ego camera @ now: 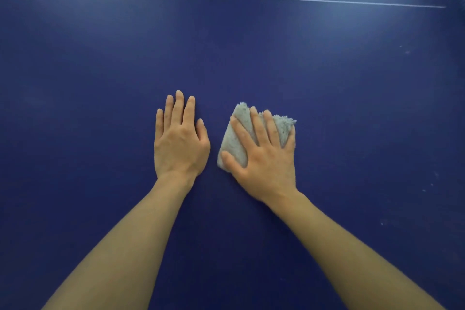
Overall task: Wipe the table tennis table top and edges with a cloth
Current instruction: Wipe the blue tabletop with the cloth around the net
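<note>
Cloth (237, 133): pressed flat by right hand (264, 156), beside open left hand (180, 141).
Progress: specks remain on desk (352, 70) right of cloth; edges unseen.

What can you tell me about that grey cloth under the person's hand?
The cloth is a small, pale grey pad of fluffy, terry-like fabric, apparently folded into a rough rectangle with fuzzy edges. It lies flat on the blue table, tilted slightly. The right hand presses on it with spread, straight fingers, covering much of it. The left hand lies flat on the table beside it, not touching it.
</note>
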